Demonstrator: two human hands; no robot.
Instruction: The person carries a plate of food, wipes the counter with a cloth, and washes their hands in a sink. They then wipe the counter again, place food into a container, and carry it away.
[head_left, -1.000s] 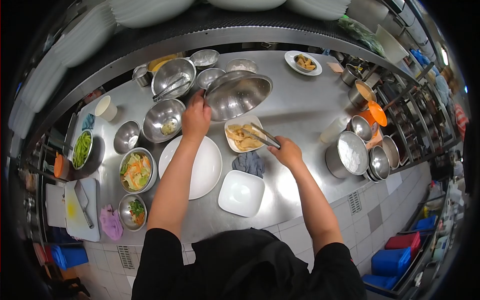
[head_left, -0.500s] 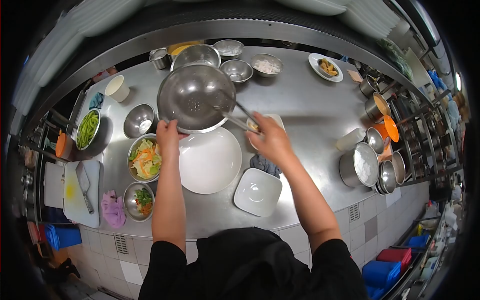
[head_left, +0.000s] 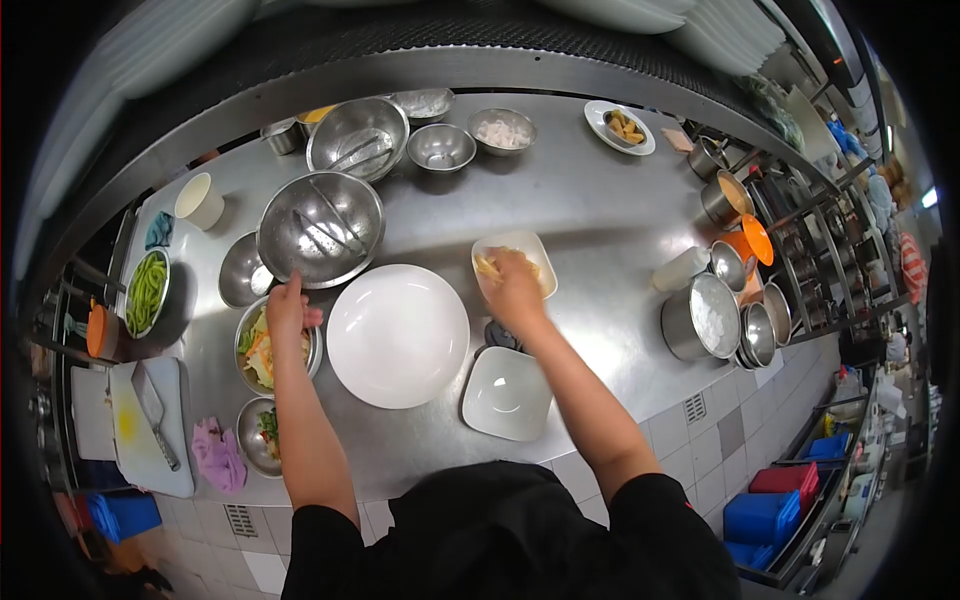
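My left hand is at the near rim of a wide steel mixing bowl, its fingers apart and not gripping it. A pair of metal tongs lies inside that bowl. My right hand reaches into a small white square bowl, its fingers closed among pale yellow food pieces and partly hidden. Between my arms stands a large round white plate with nothing on it. A second white square dish sits below my right hand, beside a dark cloth.
Under my left forearm are bowls of cut vegetables and chopped herbs. A knife lies on the cutting board. Steel bowls line the back. A steel pot stands at right, and a metal shelf overhangs the table.
The tilted mixing bowl has come down upright at the left, and my left hand has let go. My right hand has left the tongs in it and moved to the small square bowl.
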